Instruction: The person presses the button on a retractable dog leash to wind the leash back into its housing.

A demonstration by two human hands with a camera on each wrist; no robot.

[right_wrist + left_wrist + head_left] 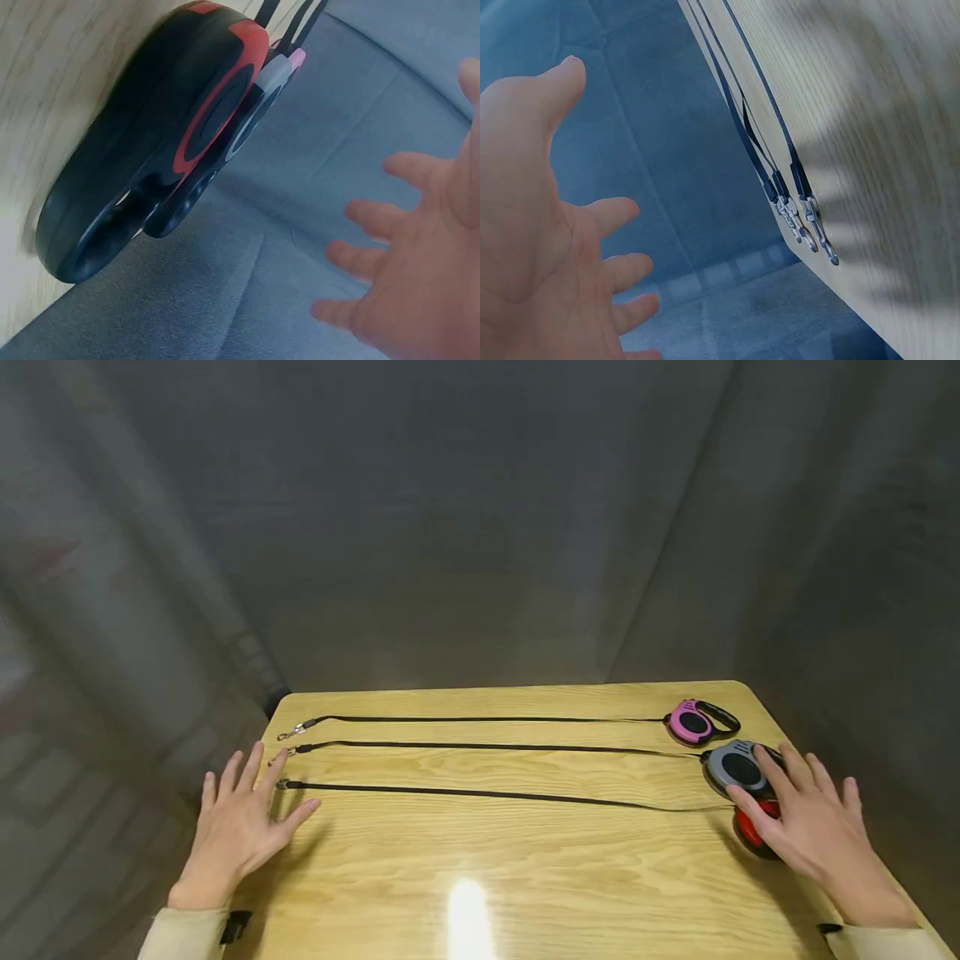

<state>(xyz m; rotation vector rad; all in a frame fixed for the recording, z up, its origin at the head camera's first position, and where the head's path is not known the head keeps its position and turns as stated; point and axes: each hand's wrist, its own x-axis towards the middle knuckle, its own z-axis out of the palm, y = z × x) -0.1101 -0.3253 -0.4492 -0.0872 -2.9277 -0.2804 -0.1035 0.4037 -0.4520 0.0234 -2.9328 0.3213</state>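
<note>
Within head view, the right hand [813, 825] partly hides the red leash [747, 829].

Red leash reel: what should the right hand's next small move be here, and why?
Probably lower the right hand to the handle of the red leash reel. The hand is open and holds nothing, and in the right wrist view it is clear of that reel, whose strap lies drawn out across the table.
</note>
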